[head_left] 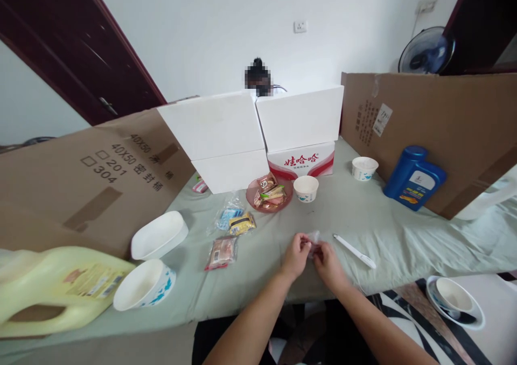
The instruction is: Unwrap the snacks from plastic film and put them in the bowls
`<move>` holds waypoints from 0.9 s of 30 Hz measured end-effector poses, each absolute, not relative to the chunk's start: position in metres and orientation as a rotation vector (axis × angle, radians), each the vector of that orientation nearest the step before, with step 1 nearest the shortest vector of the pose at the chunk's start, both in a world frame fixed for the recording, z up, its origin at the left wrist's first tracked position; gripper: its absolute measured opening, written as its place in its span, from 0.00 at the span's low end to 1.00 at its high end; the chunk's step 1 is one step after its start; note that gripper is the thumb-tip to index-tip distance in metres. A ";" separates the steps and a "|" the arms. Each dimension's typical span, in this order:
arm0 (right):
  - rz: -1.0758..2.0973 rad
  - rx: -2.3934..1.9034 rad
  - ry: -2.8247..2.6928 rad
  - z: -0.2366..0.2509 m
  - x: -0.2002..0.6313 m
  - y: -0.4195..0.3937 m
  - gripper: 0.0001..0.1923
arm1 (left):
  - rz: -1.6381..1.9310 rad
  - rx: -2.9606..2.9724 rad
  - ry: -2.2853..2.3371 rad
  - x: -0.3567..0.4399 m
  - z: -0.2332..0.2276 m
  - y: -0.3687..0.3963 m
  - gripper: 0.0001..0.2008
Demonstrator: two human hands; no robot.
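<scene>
Both the left hand (297,253) and the right hand (326,259) pinched what looked like a small clear wrapper (314,240), a white pen (354,251) lying on the bench (404,230) at three o'clock.

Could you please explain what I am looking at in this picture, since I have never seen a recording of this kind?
No machine is involved: a person wears a camera on the head, looking forward and down at their own bare hands. The left hand and right hand together pinch a small clear wrapper over a table draped in pale green cloth. Beside the right hand lies a white pen. Farther off sit a pink plate of snacks, loose snack packets, several white bowls, a blue bottle, a yellow jug, and white boxes with cardboard sheets behind.
</scene>
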State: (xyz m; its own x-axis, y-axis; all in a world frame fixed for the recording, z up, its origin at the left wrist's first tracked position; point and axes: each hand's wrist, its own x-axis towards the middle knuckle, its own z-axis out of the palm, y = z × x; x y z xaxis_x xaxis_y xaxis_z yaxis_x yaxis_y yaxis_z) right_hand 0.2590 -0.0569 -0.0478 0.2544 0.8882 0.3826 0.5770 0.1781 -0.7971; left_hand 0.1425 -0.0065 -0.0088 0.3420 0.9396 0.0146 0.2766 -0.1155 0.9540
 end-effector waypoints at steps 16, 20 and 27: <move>0.106 -1.438 -2.089 -0.018 0.294 -0.070 0.20 | 0.797 2.470 0.974 0.134 -0.014 -0.037 0.13; 0.074 -1.478 -2.196 -0.016 0.297 -0.066 0.17 | 0.855 2.413 1.111 0.120 -0.015 -0.040 0.10; 0.223 -1.493 -2.282 0.011 0.309 -0.022 0.15 | 0.765 2.508 1.129 0.116 -0.015 -0.049 0.08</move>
